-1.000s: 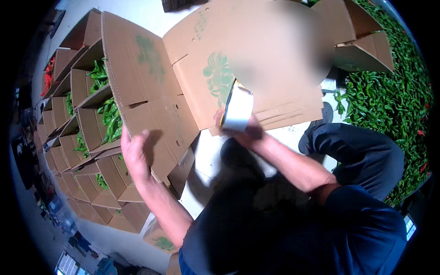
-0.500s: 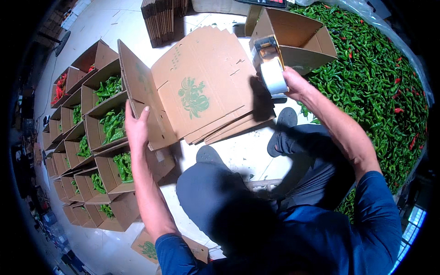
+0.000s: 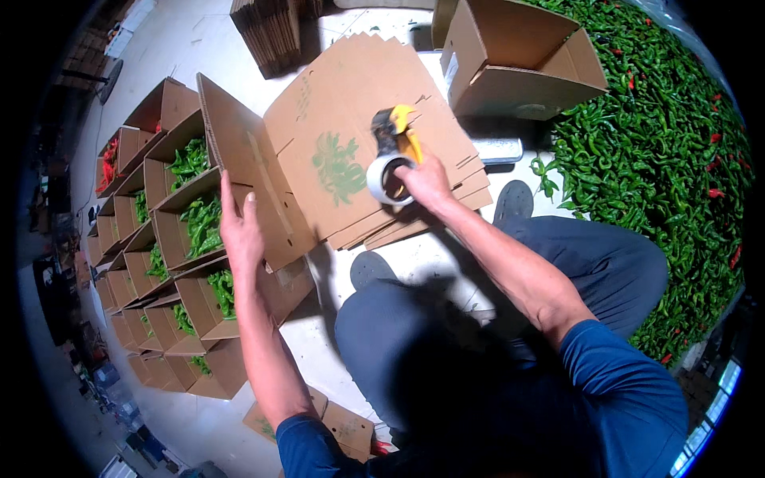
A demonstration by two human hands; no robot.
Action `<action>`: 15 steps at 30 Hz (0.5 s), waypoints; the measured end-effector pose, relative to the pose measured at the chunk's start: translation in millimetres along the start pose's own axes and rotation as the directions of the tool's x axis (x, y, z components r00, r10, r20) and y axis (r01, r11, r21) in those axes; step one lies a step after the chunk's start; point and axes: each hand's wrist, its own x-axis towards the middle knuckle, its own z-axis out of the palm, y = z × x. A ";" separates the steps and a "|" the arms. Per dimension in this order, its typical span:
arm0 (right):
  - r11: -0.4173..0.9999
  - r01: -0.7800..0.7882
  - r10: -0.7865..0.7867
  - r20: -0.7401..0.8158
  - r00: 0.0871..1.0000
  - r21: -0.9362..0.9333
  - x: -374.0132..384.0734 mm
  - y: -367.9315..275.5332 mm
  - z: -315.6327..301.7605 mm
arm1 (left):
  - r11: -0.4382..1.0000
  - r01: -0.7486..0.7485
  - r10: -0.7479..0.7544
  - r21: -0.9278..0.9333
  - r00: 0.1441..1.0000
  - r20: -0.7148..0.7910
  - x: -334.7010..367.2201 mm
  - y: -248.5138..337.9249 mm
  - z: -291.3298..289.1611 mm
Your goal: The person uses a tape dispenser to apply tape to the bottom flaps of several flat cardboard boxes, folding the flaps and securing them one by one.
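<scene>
My left hand (image 3: 241,233) grips the near edge of a cardboard carton piece (image 3: 259,171) standing steeply tilted, thumb on one side and fingers on the other. A pale line runs down the face turned toward me. A tape dispenser (image 3: 396,131) with a yellow handle, black head and wide roll of tape is held in my right hand (image 3: 426,179). It hangs above the stack of flattened cartons (image 3: 351,103), apart from the upright piece. The top carton of that stack carries a green vegetable print.
Open boxes (image 3: 179,311) holding green peppers line the left; one has red peppers (image 3: 110,163). A large heap of green peppers (image 3: 661,159) fills the right. An open carton (image 3: 526,88) stands beyond the stack, near bundled flat cartons (image 3: 267,36). My knees are close below.
My right hand has carried the tape dispenser left, from beside the open carton to above the flat stack. The upright cardboard piece now shows a plain face with a pale line.
</scene>
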 end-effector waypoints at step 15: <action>0.082 -0.835 -0.347 0.801 0.489 0.545 -47.3 -64.9 133.4 | 0.969 0.163 -0.156 -0.183 0.986 0.055 13.4 -22.6 -41.5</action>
